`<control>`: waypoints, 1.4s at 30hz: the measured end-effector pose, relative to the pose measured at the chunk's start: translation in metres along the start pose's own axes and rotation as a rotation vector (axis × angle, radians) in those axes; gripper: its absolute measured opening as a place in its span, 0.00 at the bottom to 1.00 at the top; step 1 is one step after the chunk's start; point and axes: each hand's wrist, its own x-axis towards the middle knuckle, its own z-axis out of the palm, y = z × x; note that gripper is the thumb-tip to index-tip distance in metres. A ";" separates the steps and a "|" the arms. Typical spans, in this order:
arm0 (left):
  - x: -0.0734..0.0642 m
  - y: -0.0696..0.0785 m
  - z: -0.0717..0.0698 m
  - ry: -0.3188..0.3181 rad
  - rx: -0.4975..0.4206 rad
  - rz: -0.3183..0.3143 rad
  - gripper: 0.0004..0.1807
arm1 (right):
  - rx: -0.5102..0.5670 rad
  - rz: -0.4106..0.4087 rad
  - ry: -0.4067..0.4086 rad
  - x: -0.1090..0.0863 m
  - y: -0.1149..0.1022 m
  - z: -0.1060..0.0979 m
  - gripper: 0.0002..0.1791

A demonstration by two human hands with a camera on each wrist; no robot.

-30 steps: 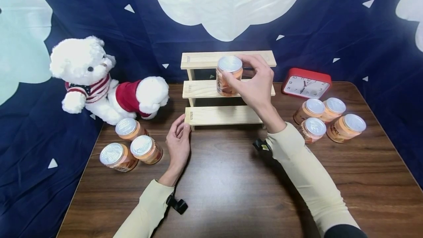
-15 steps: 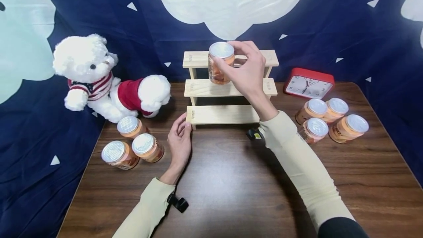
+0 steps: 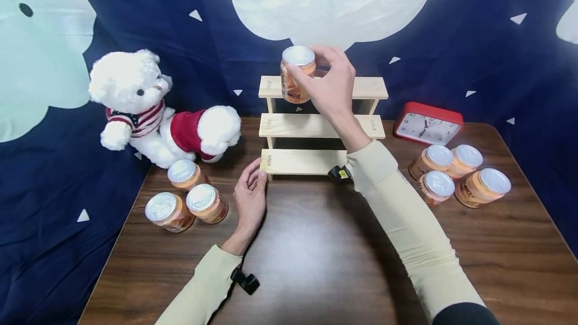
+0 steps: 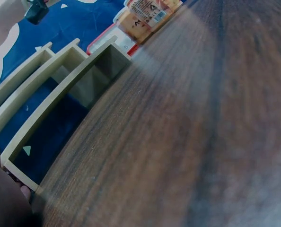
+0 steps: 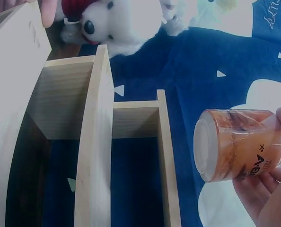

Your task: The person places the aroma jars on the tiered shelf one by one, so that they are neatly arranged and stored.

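My right hand grips a jar with a silver lid and orange-brown contents, thumb on the near side and fingers behind. The jar is upright, in front of and above the top tier of a three-tier wooden display stand. In the right wrist view, blue cloth shows between the jar's base and the top board. At the stand's left end, my left hand holds the corner of the lowest board, thumb in front. A fingertip shows below that end in the left wrist view.
Three similar jars stand at the table's left, beside a white teddy bear in red clothes. Several more jars stand at the right, in front of a red clock. A blue patterned cloth hangs behind.
My right hand has raised the jar from in front of the middle tier to above the top tier, shifting slightly left. The left hand stays at the stand's corner. The head view has tilted slightly.
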 end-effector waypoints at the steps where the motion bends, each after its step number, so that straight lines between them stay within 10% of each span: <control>1: 0.000 -0.001 0.000 -0.007 -0.002 0.006 0.20 | 0.000 -0.002 -0.002 0.001 0.000 0.001 0.25; 18: 0.007 -0.039 -0.011 -0.028 0.009 0.010 0.19 | -0.105 0.027 -0.033 0.010 0.018 0.025 0.27; 33: -0.002 -0.011 -0.007 -0.012 -0.033 0.080 0.18 | -0.093 0.076 -0.058 0.016 0.019 0.038 0.32; 42: -0.003 0.000 -0.002 -0.015 0.001 0.005 0.19 | -0.131 0.074 -0.021 0.018 0.019 0.043 0.33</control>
